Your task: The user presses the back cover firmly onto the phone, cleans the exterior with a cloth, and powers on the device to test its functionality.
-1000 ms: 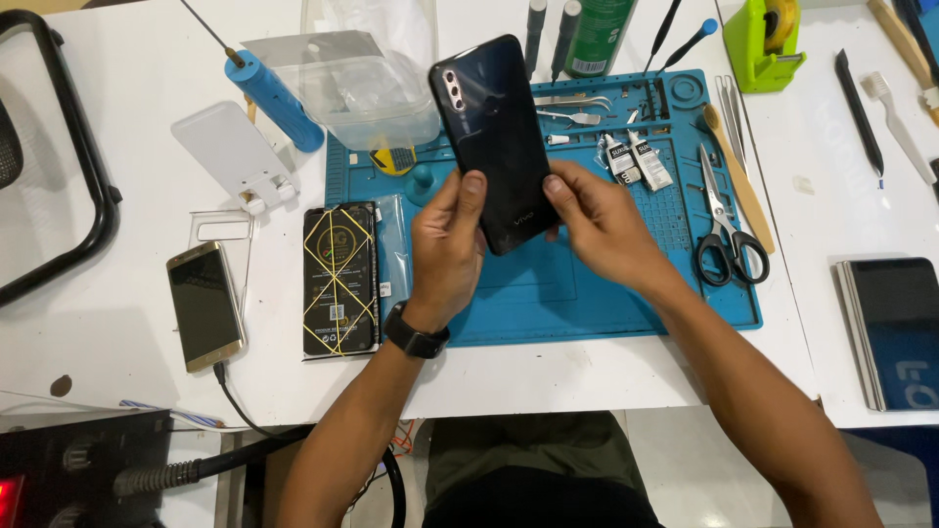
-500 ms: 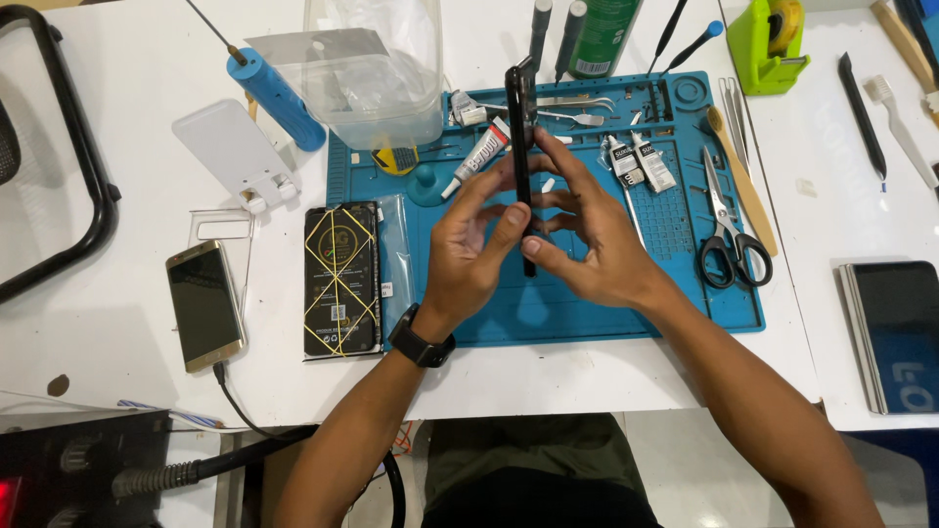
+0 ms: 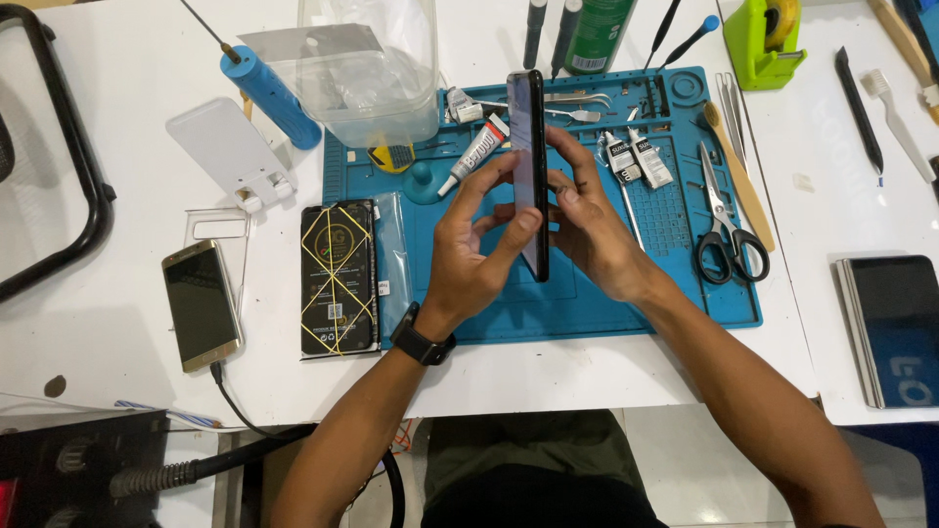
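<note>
head view: left hand [image 3: 469,256] and right hand [image 3: 595,235] pinch black phone [image 3: 533,166] edge-on.

There was a single view, from a camera worn on the person's head. It looked steeply down, almost straight onto the white tabletop [image 3: 117,98] and the blue mat [image 3: 606,293] on it. It sat close, about an arm's reach above, with both forearms entering from the bottom edge. The far side of the tabletop lay at the top, and the person's lap showed at the bottom.
</note>
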